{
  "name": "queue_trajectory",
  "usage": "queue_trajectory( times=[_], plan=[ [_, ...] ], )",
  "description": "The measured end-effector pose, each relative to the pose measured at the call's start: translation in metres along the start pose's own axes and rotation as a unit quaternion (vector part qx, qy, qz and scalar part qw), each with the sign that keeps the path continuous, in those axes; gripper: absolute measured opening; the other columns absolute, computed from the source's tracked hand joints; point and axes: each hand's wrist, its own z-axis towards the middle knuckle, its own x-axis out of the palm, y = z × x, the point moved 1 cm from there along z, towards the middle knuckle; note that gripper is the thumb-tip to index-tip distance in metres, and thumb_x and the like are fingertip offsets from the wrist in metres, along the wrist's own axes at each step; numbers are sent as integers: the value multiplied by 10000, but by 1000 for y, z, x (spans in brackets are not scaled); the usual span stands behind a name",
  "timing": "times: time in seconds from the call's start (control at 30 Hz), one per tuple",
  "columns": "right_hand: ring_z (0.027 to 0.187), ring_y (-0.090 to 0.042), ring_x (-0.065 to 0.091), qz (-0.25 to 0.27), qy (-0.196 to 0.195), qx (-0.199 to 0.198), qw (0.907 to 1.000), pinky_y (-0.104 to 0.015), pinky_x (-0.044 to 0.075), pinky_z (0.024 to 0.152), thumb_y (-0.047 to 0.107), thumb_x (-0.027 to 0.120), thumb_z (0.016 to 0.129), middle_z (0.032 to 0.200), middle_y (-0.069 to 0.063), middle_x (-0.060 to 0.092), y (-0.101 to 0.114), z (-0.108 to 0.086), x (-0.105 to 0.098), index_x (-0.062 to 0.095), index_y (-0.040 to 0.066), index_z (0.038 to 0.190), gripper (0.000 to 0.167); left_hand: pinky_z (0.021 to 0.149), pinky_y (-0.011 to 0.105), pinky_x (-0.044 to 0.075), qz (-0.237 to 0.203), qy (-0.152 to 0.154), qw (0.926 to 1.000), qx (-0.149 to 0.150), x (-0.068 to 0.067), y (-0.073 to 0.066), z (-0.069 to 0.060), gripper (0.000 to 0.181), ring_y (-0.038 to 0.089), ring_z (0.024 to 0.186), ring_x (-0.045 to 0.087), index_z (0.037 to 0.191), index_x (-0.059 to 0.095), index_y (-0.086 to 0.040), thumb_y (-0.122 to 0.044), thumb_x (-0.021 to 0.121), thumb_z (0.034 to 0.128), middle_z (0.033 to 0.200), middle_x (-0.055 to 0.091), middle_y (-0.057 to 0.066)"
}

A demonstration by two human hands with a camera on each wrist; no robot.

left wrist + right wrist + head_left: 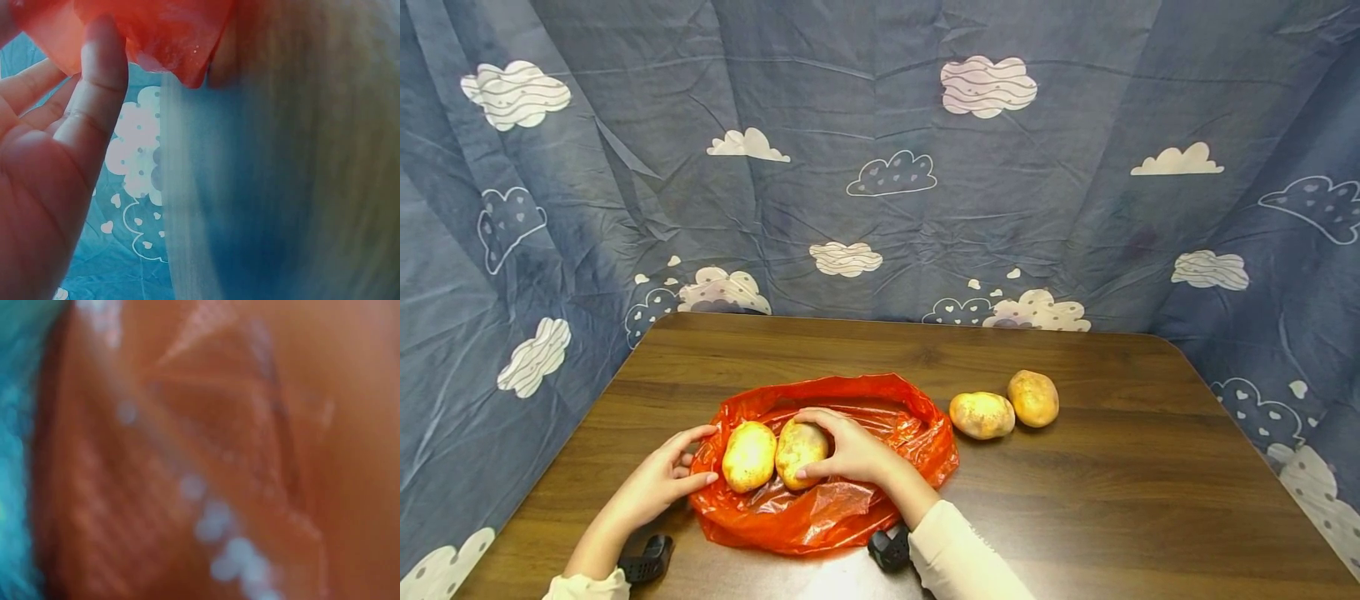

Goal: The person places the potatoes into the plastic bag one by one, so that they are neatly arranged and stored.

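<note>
A red plastic bag point(827, 521) lies spread wide on the table, its mouth facing up. Two potatoes sit side by side within it: the left potato point(749, 457) and the right potato point(797, 457). My right hand point(846, 450) reaches over the bag and grips the right potato between thumb and fingers. At the bag's left edge my left hand point(658, 477) holds the rim. The left wrist view shows the left thumb point(103, 62) against the red plastic point(169, 31), with fingers behind. Blurred red plastic point(156, 487) fills most of the right wrist view, hiding the potato.
Right of the bag, two more potatoes lie on the brown table point(1120, 467): a longish potato point(982, 415) and a rounder potato point(1033, 398) touching or nearly touching it. A blue cloud-patterned cloth point(880, 217) hangs behind the table. Black wrist devices point(649, 560) show below the hands.
</note>
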Motion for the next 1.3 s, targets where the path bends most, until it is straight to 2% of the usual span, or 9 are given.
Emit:
queue_trajectory(
  times=[0.37,0.5,0.67,0.83,0.9,1.07,1.3],
  plan=[
    [1234,-138,347,38,-23,101,9999,-311,280,1012,289,763,713,1338,-64,422,-1,-1,-1,464,104,1295,679,563,317,526,-24,28,10000,-83,0,0,0,589,148,734,608,1280,328,93,-16,653,801,1034,448,285],
    [1225,-128,357,44,-137,141,9998,-301,276,1013,280,764,711,1323,-21,438,-1,-2,-4,471,119,1285,664,560,319,526,-60,45,10000,-24,0,0,0,581,150,730,607,1276,327,100,-5,647,803,1043,441,288],
    [1169,-160,427,200,-224,165,9994,-296,335,970,285,758,720,1285,16,470,2,-5,-9,463,130,1288,658,559,319,526,-59,77,9999,-25,0,-1,0,580,153,731,606,1278,324,101,-5,643,806,1042,443,289],
    [1176,-181,431,378,-394,161,9984,-344,347,967,264,751,733,1294,15,465,14,-11,-22,454,136,1295,648,563,321,527,-68,103,9999,-48,-1,-3,0,580,153,731,606,1280,318,104,-2,639,809,1033,450,290],
    [1183,-178,422,451,-460,190,9977,-362,340,973,223,748,740,1295,-4,467,26,-14,-30,455,108,1293,636,564,323,527,-95,120,9999,-43,-1,-3,0,579,156,728,609,1279,313,106,2,636,810,1012,463,287],
    [1177,-279,426,726,-557,205,9956,-433,331,972,106,738,741,1284,-128,467,50,-24,-48,443,5,1280,622,563,323,527,-96,135,9999,-23,-1,-3,1,580,159,722,613,1279,310,108,3,635,811,975,488,276],
    [1152,-259,456,766,-874,95,9932,-413,346,967,89,744,732,1266,-144,482,48,-33,-61,444,-13,1276,630,564,321,527,-80,104,9999,-58,-1,-2,0,585,155,727,610,1284,315,101,-3,640,809,1010,468,279]
  ],
)
